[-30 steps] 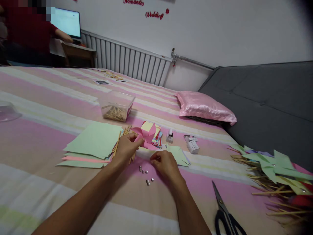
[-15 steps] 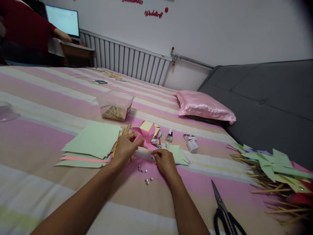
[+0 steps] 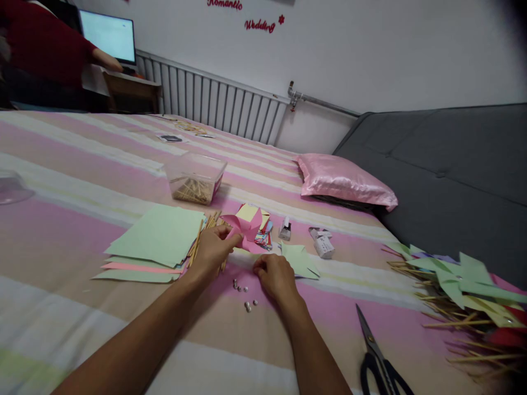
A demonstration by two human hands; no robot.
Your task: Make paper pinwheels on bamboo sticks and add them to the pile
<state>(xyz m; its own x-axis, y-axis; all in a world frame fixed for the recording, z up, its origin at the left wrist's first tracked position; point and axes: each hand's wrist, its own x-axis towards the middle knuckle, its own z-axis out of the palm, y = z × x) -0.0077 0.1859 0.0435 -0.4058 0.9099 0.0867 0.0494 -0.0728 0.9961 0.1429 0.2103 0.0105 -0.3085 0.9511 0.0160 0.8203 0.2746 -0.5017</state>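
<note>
My left hand (image 3: 214,247) pinches a pink paper pinwheel (image 3: 250,222) with folded blades, held a little above the bed. To its right, my right hand (image 3: 275,274) is closed, thumb and fingertips together. The small silver thumbtack seen at those fingertips half a second ago is hidden behind the fingers now. Several silver thumbtacks (image 3: 247,306) lie loose on the sheet between my forearms. Just beyond my right hand sits a folded green paper piece (image 3: 300,260). Behind the pinwheel is a pile of coloured paper pieces (image 3: 263,236).
Green paper sheets (image 3: 158,233) and wooden sticks (image 3: 196,241) lie left of my hands, a clear plastic box (image 3: 193,186) behind. Small boxes (image 3: 324,247), scissors (image 3: 373,345) and finished pinwheels (image 3: 457,280) are rightward. A pink pillow (image 3: 346,178) lies farther back; a person in red (image 3: 45,52) is far left.
My right hand has turned and shifted slightly down and left, and the thumbtack at its fingertips has gone out of sight. My left hand and the pinwheel have hardly moved.
</note>
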